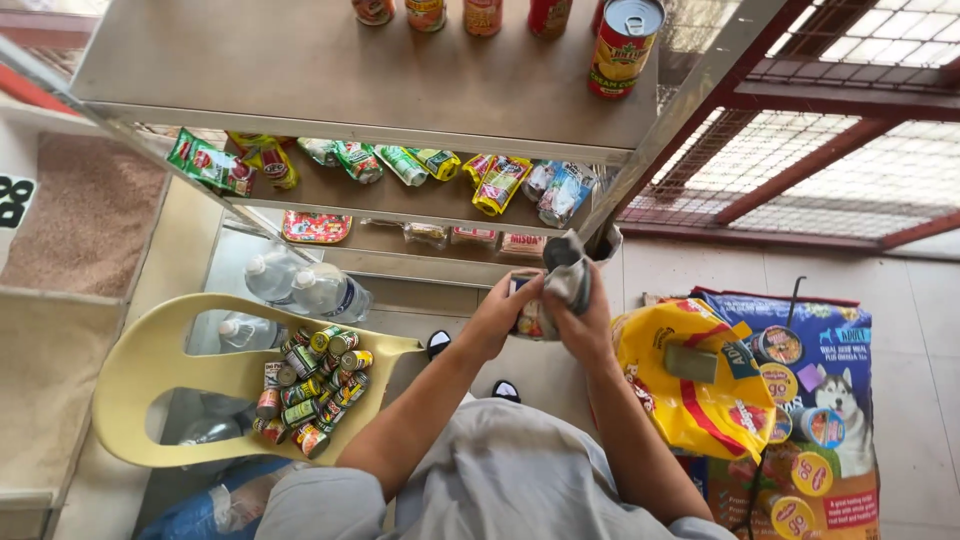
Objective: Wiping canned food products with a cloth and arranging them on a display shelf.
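Here we look down over our own arms at a metal shelf rack (pixel 330 75) with a yellow plastic chair (pixel 150 370) to its left. Our left hand (pixel 500 315) is curled around a small can (pixel 527 318), fingers wrapped about its side so that only part of the label shows between the two hands. Our right hand (pixel 583 325) is closed on a grey cloth (pixel 570 270), which bunches up above the knuckles and presses against the can; both hands meet in front of the rack's near right post, low down, above the pale floor.

On the seat of the chair lies a heap of small cans (pixel 315 385), packed close and touching one another. Behind the chair, clear water bottles (pixel 310 290) stand on the lowest level. The middle shelf carries a row of green and yellow sachets (pixel 400 165), and the top shelf has a tall red and yellow tin (pixel 622 45) near its right edge, with more tins at the back.

To our right, just beside the right forearm, a yellow bag (pixel 700 400) lies on top of a blue pet food sack (pixel 830 380) printed with a dog, and a few round cans rest on it.
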